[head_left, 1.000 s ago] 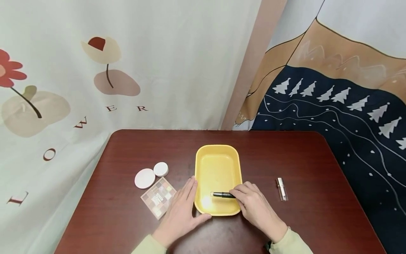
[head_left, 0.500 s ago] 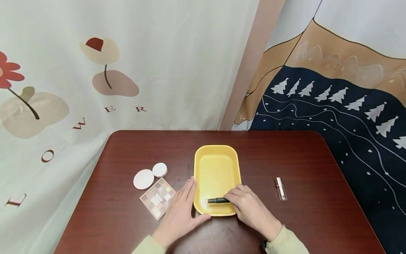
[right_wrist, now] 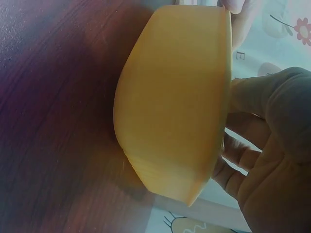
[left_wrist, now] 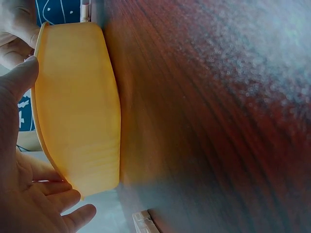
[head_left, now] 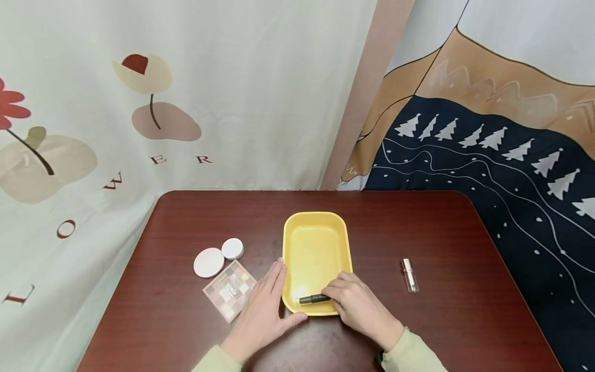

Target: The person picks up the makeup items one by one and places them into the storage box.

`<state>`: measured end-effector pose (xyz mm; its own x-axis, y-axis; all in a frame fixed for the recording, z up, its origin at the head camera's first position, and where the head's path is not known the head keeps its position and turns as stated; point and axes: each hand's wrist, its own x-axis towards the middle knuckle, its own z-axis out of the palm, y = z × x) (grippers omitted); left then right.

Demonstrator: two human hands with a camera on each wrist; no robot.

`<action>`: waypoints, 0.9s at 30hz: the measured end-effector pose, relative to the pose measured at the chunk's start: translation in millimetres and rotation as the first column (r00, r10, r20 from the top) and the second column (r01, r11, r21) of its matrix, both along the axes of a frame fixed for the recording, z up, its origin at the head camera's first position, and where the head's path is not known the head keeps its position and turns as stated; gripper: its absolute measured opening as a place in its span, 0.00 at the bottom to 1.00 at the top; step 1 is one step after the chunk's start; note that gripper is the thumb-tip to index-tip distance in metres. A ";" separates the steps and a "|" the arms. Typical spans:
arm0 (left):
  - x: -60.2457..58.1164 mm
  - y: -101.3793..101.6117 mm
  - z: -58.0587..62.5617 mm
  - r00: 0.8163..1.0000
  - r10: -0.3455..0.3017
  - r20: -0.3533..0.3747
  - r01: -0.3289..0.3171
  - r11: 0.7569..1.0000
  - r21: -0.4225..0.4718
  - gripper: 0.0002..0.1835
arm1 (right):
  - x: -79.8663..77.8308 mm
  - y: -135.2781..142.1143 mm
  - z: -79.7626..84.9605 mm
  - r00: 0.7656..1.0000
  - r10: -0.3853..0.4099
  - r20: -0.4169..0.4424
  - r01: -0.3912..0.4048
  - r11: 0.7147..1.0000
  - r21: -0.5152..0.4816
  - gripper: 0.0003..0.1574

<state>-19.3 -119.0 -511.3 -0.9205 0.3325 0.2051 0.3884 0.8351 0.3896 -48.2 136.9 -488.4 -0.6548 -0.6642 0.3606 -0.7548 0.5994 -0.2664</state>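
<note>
In the head view my right hand [head_left: 364, 309] pinches a slim black cosmetic tube [head_left: 311, 299] with a pale tip. The tube lies level, low over the near end of a yellow tray [head_left: 316, 248], its tip pointing left. Whether it touches the tray floor I cannot tell. My left hand [head_left: 260, 312] rests against the tray's left side, fingers fairly straight along the rim and thumb at the near corner. In the left wrist view that hand's fingers and thumb touch the rim of the tray [left_wrist: 80, 107]. From the right wrist, the tray wall [right_wrist: 170, 102] hides the tube.
Left of the tray lie a checkered makeup palette [head_left: 230, 290], a large white round compact [head_left: 208, 262] and a smaller white jar [head_left: 232, 249]. A lipstick-like tube with a clear end [head_left: 409, 275] lies to the right. All stand on a dark red-brown table [head_left: 446, 232].
My right hand has carried the black tube toward me and a little left, down to the tray's near end. The left hand stays at the tray's side.
</note>
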 end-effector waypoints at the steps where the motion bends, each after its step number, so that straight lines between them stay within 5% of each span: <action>1: 0.0 -0.1 0.0 1.000 -0.001 -0.001 0.001 1.000 0.000 0.60 | -0.3 -0.5 -0.3 1.000 0.001 0.007 -0.001 1.000 0.003 0.14; 11: -0.2 -1.0 -0.4 1.000 -0.007 -0.009 0.007 1.000 -0.006 0.60 | -3.1 -3.6 0.8 0.987 0.014 0.160 -0.019 0.999 0.029 0.12; 27: -0.6 -0.7 0.1 1.000 -0.005 0.003 0.005 1.000 0.007 0.60 | -21.5 -15.6 13.1 0.917 0.030 0.398 -0.111 0.977 0.181 0.20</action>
